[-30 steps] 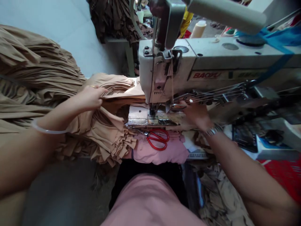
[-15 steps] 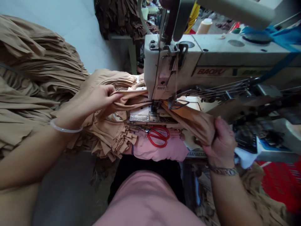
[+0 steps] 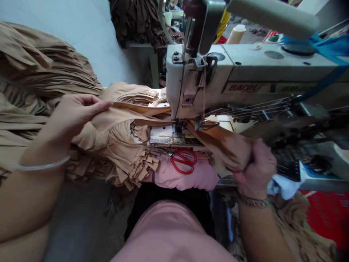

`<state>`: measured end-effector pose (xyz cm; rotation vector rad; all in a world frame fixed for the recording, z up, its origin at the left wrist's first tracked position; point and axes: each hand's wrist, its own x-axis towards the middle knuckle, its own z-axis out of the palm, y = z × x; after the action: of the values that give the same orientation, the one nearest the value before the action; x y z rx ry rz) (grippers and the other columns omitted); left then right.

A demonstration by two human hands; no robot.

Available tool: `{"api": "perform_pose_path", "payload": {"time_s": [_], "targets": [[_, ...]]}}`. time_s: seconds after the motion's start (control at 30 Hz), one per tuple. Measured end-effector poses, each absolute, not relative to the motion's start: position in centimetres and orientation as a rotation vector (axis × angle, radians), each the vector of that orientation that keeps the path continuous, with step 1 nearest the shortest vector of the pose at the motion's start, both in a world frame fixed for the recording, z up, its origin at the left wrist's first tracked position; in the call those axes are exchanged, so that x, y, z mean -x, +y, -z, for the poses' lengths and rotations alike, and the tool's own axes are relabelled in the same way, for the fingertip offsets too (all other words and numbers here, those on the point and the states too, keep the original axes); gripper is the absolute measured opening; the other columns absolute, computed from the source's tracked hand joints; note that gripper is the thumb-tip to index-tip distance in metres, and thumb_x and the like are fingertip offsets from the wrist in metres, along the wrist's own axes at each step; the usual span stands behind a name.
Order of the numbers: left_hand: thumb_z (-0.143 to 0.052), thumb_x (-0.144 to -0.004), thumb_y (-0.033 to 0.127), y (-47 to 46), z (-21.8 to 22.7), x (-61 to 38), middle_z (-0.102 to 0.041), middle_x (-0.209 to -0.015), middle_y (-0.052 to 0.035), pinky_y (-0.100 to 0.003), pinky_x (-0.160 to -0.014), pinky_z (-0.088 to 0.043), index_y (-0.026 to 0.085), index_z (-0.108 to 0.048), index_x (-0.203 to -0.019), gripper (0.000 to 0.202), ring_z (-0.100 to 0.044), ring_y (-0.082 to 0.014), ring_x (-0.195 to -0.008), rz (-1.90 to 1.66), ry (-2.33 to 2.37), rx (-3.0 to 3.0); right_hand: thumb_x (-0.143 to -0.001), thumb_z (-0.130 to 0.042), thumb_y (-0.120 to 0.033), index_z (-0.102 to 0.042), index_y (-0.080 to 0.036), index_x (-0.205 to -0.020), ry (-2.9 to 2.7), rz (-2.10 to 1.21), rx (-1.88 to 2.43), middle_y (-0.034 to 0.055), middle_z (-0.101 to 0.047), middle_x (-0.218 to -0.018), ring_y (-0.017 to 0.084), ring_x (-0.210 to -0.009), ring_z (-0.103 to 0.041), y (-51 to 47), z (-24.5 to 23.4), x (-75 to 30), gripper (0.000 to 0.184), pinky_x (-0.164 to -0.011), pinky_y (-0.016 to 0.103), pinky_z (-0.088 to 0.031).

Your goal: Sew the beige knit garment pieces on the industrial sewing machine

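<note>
A white sewing machine [image 3: 240,72] stands in front of me, with its needle plate [image 3: 166,135] below the head. A tan fabric piece [image 3: 136,112] runs under the presser foot. My left hand [image 3: 73,116] grips the fabric's left end, fingers closed on a fold, pulled out to the left. My right hand [image 3: 257,169] is a fist round the bunched right end of the tan fabric [image 3: 226,145], low and right of the needle. Red-handled scissors [image 3: 184,160] lie on pink cloth [image 3: 188,176] at the table's front edge.
A tall stack of tan fabric pieces [image 3: 43,72] fills the left side, with more layered pieces [image 3: 128,160] spilling by the needle plate. Dark brown fabric [image 3: 139,22] hangs at the back. A thread cone [image 3: 236,33] stands behind the machine. A red crate [image 3: 327,214] and fabric scraps lie lower right.
My left hand has drawn the fabric's end leftwards, away from the machine head. My right hand, earlier under the machine arm, has taken the fabric and pulled it down and to the right.
</note>
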<state>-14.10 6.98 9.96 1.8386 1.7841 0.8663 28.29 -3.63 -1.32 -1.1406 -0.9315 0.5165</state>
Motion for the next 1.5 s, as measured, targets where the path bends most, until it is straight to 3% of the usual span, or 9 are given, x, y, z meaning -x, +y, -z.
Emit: {"api": "perform_pose_path", "payload": {"time_s": [0.03, 0.1, 0.2, 0.27, 0.4, 0.63, 0.9, 1.27, 1.5], "targets": [[-0.064, -0.093, 0.051, 6.8, -9.7, 12.7, -0.059, -0.068, 0.0008, -0.023, -0.057, -0.038, 0.010, -0.071, -0.094, 0.041, -0.048, -0.0092, -0.062, -0.879, 1.639, -1.889, -0.092, -0.061, -0.038, -0.070, -0.022, -0.086, -1.122, -0.465, 1.185, 0.0000, -0.068, -0.076, 0.014, -0.066, -0.064, -3.4, 1.0, -27.1, 0.019, -0.062, 0.028, -0.058], [-0.054, -0.099, 0.050, 6.5, -8.1, 9.2, -0.068, -0.082, -0.0048, -0.027, -0.065, -0.049, 0.012, -0.069, -0.107, 0.042, -0.059, -0.0135, -0.072, -0.726, 1.213, -2.110, -0.092, -0.062, -0.033, -0.071, -0.020, -0.107, -1.815, -0.421, 1.175, 0.0071, -0.073, -0.100, 0.020, -0.088, -0.068, -2.6, 0.3, -24.8, 0.021, -0.079, 0.036, -0.060], [-0.060, -0.097, 0.046, 5.9, -4.2, 4.4, -0.067, -0.119, -0.0134, -0.039, -0.089, -0.054, 0.016, -0.063, -0.128, 0.043, -0.063, -0.0248, -0.108, -0.498, 0.752, -2.545, -0.090, -0.064, -0.025, -0.056, -0.009, -0.136, -2.459, 0.020, 1.175, 0.0201, -0.061, -0.134, 0.032, -0.121, -0.056, -1.1, -0.1, -23.4, 0.049, -0.100, 0.049, -0.052], [-0.056, -0.100, 0.030, 5.4, -1.8, 2.6, -0.064, -0.125, -0.0147, -0.042, -0.095, -0.051, 0.016, -0.059, -0.133, 0.036, -0.061, -0.0262, -0.113, -0.554, 0.773, -2.808, -0.091, -0.059, -0.016, -0.052, -0.005, -0.139, -2.562, 0.356, 1.244, 0.0222, -0.061, -0.131, 0.033, -0.114, -0.057, -0.3, 0.1, -23.9, 0.050, -0.094, 0.049, -0.053], [-0.046, -0.102, 0.015, 4.1, -0.1, 2.2, -0.068, -0.103, -0.0099, -0.036, -0.083, -0.052, 0.016, -0.056, -0.132, 0.031, -0.063, -0.0211, -0.093, -0.637, 0.803, -3.227, -0.093, -0.051, -0.011, -0.058, -0.006, -0.133, -2.586, 0.618, 1.139, 0.0185, -0.068, -0.114, 0.026, -0.095, -0.061, 0.0, 0.4, -25.4, 0.041, -0.080, 0.041, -0.053], [-0.043, -0.104, 0.016, 2.3, -0.8, 1.6, -0.063, -0.128, -0.0129, -0.036, -0.094, -0.048, 0.011, -0.059, -0.125, 0.027, -0.059, -0.0226, -0.116, -0.662, 0.848, -3.194, -0.094, -0.050, -0.012, -0.059, -0.011, -0.133, -2.472, 0.452, 0.998, 0.0157, -0.063, -0.135, 0.027, -0.130, -0.054, -0.5, 1.7, -24.1, 0.040, -0.106, 0.047, -0.046], [-0.048, -0.100, 0.014, 1.4, -0.5, 0.0, -0.064, -0.121, -0.0159, -0.039, -0.083, -0.050, 0.009, -0.059, -0.131, 0.033, -0.060, -0.0280, -0.106, -0.624, 1.133, -3.166, -0.096, -0.047, -0.014, -0.057, -0.010, -0.129, -2.088, 0.133, 1.191, 0.0149, -0.068, -0.126, 0.024, -0.123, -0.060, -1.2, 1.9, -20.9, 0.034, -0.104, 0.042, -0.051], [-0.043, -0.100, 0.014, 0.8, -0.7, -0.6, -0.062, -0.131, -0.0167, -0.039, -0.089, -0.049, 0.005, -0.058, -0.131, 0.035, -0.059, -0.0270, -0.112, -0.558, 1.194, -3.144, -0.095, -0.048, -0.017, -0.060, -0.008, -0.129, -2.315, 0.437, 1.240, 0.0150, -0.062, -0.136, 0.028, -0.126, -0.055, -2.2, 1.8, -19.8, 0.037, -0.102, 0.043, -0.048], [-0.043, -0.100, 0.014, 1.1, -0.6, -0.3, -0.061, -0.133, -0.0166, -0.040, -0.089, -0.048, 0.008, -0.058, -0.133, 0.037, -0.059, -0.0277, -0.114, -0.572, 1.151, -3.146, -0.098, -0.047, -0.023, -0.059, -0.006, -0.131, -2.306, 0.396, 1.276, 0.0144, -0.062, -0.136, 0.027, -0.124, -0.054, -1.9, 1.6, -19.7, 0.039, -0.102, 0.041, -0.044]]}}
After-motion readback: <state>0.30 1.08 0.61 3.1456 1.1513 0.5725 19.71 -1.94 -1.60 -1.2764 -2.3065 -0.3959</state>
